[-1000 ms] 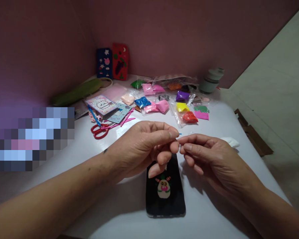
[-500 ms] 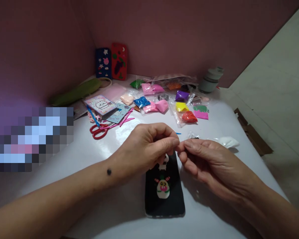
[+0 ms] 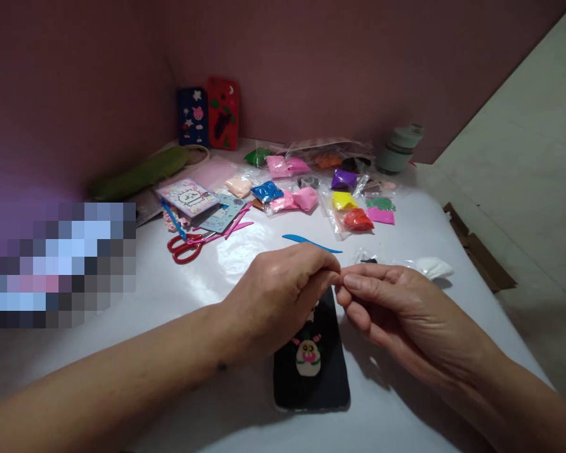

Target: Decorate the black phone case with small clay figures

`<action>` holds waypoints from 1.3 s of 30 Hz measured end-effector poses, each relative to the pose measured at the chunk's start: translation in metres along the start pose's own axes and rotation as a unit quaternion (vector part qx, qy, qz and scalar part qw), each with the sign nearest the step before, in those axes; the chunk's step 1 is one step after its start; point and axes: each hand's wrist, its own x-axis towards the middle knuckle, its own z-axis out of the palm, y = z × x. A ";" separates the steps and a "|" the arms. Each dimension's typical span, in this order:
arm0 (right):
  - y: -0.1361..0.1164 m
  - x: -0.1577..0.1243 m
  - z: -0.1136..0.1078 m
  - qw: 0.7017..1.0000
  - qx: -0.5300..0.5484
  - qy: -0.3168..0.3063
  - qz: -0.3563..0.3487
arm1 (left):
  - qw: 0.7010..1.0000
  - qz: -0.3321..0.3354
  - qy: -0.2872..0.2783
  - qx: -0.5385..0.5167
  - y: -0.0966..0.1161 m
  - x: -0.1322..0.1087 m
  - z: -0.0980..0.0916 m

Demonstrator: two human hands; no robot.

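Note:
My left hand (image 3: pixel 290 296) is closed, thumb and fingertips pinched together above the top of a black phone case (image 3: pixel 287 390). Its fingertips meet those of my right hand (image 3: pixel 391 302), which is also pinched closed. Whatever sits between the fingers is too small or too hidden to make out. On the case lies a pale clay figure (image 3: pixel 308 358) with striped pink ears, green arms and a pink mouth. A second white and black figure above it is mostly covered by my left hand. Just beyond my hands a blue plastic modelling knife (image 3: pixel 311 243) lies on the white table.
Red-handled scissors (image 3: pixel 185 248), pink tools and small cards (image 3: pixel 188 196) lie at the left. Several bags of coloured clay (image 3: pixel 290 200) spread across the back. A grey-green bottle (image 3: pixel 400 150) stands back right; decorated blue (image 3: pixel 192 118) and red cases (image 3: pixel 224 113) lean on the wall.
My left hand has rolled over and tipped downward, uncovering more of the blue knife and covering more of the upper figure. My right hand has stayed nearly in place.

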 end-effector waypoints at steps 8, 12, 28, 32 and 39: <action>0.000 -0.002 0.001 0.998 -0.057 0.011 -0.031 | 0.928 -0.261 -0.058 -0.259 0.010 0.009 -0.013; 0.000 0.000 0.000 0.999 -0.031 0.008 -0.032 | 0.879 -0.318 -0.083 -0.346 0.008 0.009 -0.016; 0.000 0.004 -0.005 0.999 -0.008 0.008 -0.037 | 0.694 -0.354 -0.130 -0.613 -0.007 0.010 -0.016; -0.002 0.004 -0.007 0.999 -0.013 0.015 -0.040 | 0.691 -0.348 -0.123 -0.621 -0.004 0.011 -0.016; -0.004 0.008 -0.012 0.997 -0.021 0.036 -0.059 | 0.691 -0.355 -0.128 -0.617 -0.004 0.010 -0.017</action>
